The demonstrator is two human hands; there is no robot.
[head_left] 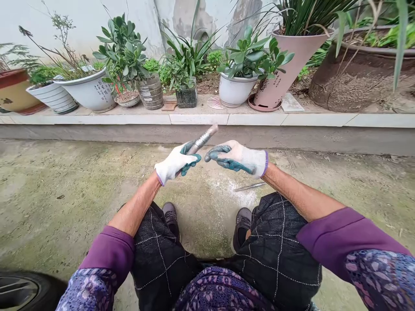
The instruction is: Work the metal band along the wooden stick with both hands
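My left hand [177,160], in a white knit glove with green rubber palm and fingers, grips a short grey metal rod [202,139] with a ridged middle. The rod's far end points up and to the right. My right hand [235,157], in a matching glove, is held out with its fingers curled toward the rod, not touching it and holding nothing. Below that hand, a thin metal blade or rod [250,186] lies on the concrete ground [48,194], beside a patch of white powder [231,190].
My feet in dark shoes [170,218] and my dark checked trousers [275,242] fill the lower middle. A tyre [22,291] shows at the lower left. Ahead, a low tiled ledge [197,119] carries several potted plants against a stained wall.
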